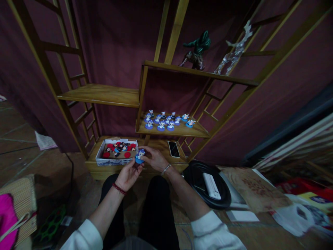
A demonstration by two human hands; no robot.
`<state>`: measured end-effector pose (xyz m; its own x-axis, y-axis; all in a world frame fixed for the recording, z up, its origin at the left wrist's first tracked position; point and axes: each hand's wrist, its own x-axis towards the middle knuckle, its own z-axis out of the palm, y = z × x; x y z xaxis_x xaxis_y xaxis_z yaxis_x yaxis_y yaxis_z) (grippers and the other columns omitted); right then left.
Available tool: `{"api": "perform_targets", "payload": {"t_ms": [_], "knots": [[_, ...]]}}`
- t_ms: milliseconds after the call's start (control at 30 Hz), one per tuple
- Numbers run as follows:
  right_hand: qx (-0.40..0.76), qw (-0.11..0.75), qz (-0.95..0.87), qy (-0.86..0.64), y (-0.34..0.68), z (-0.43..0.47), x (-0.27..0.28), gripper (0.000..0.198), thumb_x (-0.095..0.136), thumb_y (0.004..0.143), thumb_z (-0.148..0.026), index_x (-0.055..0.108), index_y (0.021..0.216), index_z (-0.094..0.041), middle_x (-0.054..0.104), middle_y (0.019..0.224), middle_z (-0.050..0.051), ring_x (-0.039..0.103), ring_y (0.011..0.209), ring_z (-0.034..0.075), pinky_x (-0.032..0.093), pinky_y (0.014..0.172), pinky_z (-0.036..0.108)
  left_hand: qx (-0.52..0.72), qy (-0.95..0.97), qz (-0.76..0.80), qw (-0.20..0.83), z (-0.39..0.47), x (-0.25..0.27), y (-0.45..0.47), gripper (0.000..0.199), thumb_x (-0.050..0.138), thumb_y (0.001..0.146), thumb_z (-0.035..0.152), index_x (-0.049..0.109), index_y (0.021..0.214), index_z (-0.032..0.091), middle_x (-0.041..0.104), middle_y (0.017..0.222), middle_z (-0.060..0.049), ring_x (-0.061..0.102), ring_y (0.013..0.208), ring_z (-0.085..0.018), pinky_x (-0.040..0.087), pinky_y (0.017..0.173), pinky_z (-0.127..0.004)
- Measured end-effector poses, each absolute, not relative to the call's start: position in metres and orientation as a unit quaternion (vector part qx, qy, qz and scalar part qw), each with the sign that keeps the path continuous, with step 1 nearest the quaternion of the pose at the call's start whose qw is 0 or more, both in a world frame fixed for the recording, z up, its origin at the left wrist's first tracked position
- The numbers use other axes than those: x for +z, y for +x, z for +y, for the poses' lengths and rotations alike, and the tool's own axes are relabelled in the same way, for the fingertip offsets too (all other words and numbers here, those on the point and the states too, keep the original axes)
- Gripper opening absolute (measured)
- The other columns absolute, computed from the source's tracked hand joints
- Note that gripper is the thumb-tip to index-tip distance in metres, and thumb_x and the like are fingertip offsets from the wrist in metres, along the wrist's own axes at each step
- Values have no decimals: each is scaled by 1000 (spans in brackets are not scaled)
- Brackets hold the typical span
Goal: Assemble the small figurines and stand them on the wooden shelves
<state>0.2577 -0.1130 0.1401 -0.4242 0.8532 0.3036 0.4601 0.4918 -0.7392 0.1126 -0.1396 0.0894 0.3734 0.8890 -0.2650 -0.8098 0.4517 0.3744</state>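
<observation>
Between my hands, in front of the lower shelf, is a small figurine [140, 156] with purple hair and a blue round base. My left hand [130, 175] grips it low, at the base. The fingers of my right hand [155, 159] close on its other side. Just left of it a white and blue cardboard box [116, 161] holds several more small figurines [120, 147] and red round bases [127, 155]. On the shelf above stand several similar figurines [161, 125] in rows, most on purple bases, with two on light blue bases at the right.
A phone [174, 149] lies on the lower shelf [158, 152]. The top shelf carries a dark green statue [198, 50] and a clear figure [234, 52]. A black round object [208, 187] with a white box on it, a brown bag [256, 187] and plastic bags [293, 215] lie at the right.
</observation>
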Motion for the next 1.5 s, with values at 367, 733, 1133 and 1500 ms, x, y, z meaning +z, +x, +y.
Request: {"api": "perform_targets", "payload": {"t_ms": [367,733,1133,1500], "knots": [[253,349,-798,-421,259,-114,138,34,59,76,-27,55,109,-23,62,100,3,56,90,16,43,82,30,521,86,219,820,-140,89,113,18,48,81,15,60,94,11,63,77,-7,60,70,-13,50,63,-21],[247,346,-797,-430,259,-114,138,30,59,76,-27,57,105,-23,62,93,3,56,83,14,44,78,28,520,95,219,820,-141,88,114,14,50,81,15,61,88,10,63,76,-7,60,70,-13,50,63,-21],[238,349,-796,-434,259,-116,137,28,58,76,-28,57,103,-22,62,92,2,56,84,14,44,77,26,523,84,217,820,-142,88,116,12,51,80,13,61,83,10,63,77,-7,61,70,-13,51,62,-21],[233,353,-797,-431,259,-115,137,26,59,76,-27,58,101,-23,63,94,2,56,88,15,42,81,28,522,79,224,819,-142,90,119,14,50,80,13,61,87,10,63,76,-7,61,70,-13,51,62,-21]]}}
